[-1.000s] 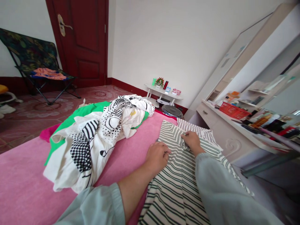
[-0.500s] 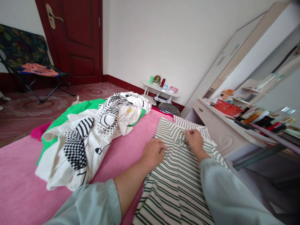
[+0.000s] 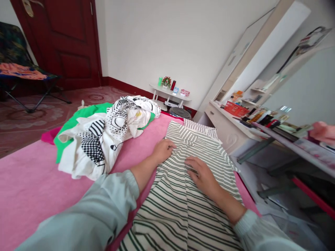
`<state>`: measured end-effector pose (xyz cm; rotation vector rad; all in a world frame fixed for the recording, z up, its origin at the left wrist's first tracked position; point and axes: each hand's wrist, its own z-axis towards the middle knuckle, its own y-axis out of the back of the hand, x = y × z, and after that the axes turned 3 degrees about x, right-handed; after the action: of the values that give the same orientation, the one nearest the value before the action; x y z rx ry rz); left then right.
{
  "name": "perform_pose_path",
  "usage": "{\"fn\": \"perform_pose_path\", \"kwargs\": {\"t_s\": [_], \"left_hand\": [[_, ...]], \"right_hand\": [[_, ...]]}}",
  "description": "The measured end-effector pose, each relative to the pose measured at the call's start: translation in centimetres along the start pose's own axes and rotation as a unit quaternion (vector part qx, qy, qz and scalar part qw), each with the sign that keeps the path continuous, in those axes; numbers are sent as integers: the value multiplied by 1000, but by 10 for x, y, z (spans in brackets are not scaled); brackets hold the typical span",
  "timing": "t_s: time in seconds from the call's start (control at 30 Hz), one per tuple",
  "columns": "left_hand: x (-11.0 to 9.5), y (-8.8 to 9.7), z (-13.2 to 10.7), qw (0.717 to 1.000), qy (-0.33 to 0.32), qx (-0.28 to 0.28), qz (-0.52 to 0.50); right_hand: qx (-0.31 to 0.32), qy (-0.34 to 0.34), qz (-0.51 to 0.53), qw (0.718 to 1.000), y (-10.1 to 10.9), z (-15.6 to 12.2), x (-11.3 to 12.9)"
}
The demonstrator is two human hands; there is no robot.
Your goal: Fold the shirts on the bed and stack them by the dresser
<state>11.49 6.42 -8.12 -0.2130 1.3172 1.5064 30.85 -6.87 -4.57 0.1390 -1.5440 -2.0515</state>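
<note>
A white shirt with dark green stripes point(image 3: 180, 198) lies spread out on the pink bed cover, its collar point(image 3: 192, 139) toward the far end. My left hand point(image 3: 163, 151) is at the shirt's left edge below the shoulder, fingers bent and closed on the cloth. Over the middle of the shirt rests my right hand point(image 3: 201, 174), its fingers apart and nothing gripped. Another striped garment, pale with thin dark lines point(image 3: 200, 127), sticks out beyond the far shoulder.
Left of the shirt, a heap of white and black patterned cloth point(image 3: 115, 129) lies with green cloth point(image 3: 78, 120) on the pink bed cover point(image 3: 31, 191). A dressing table point(image 3: 222, 123) with a red basket point(image 3: 235, 108) stands right. Behind are a low white shelf point(image 3: 170, 92) and a folding chair point(image 3: 31, 83).
My right hand has let go of the collar area and come back toward me, opening over the shirt's middle. The collar now lies flatter. The camera view has turned right.
</note>
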Motion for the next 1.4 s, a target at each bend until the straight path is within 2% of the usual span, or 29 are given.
{"fn": "perform_pose_path", "kwargs": {"t_s": [0.13,0.3,0.43,0.63,0.77,0.87,0.97,1.13,1.2,1.27,1.33,1.4], "left_hand": [[0,-1,-4,1000,-15,20,8],[-6,4,-17,999,-32,37,1],[-11,20,-36,993,-37,102,-55],[-18,64,-81,967,-56,238,-74],[-30,86,-101,956,-52,288,-27],[-38,91,-105,947,-53,317,12],[-42,94,-104,940,-49,333,43],[-55,102,-96,931,-34,356,66],[-63,101,-83,935,-9,343,90],[-71,91,-66,946,14,304,115],[-79,70,-47,958,7,251,138],[-82,43,-32,968,-35,195,154]], "right_hand": [[-3,28,19,999,-1,-29,38],[-5,81,25,996,4,-44,63],[25,146,20,989,6,-53,77],[44,150,25,987,7,-67,88],[58,173,30,983,15,-69,97],[59,199,43,977,22,-71,99],[36,178,58,982,30,-79,96],[60,156,67,984,35,-97,93],[66,152,68,984,33,-101,92],[69,144,72,985,29,-102,92],[66,139,78,985,28,-102,93],[52,139,79,986,31,-101,95]]}}
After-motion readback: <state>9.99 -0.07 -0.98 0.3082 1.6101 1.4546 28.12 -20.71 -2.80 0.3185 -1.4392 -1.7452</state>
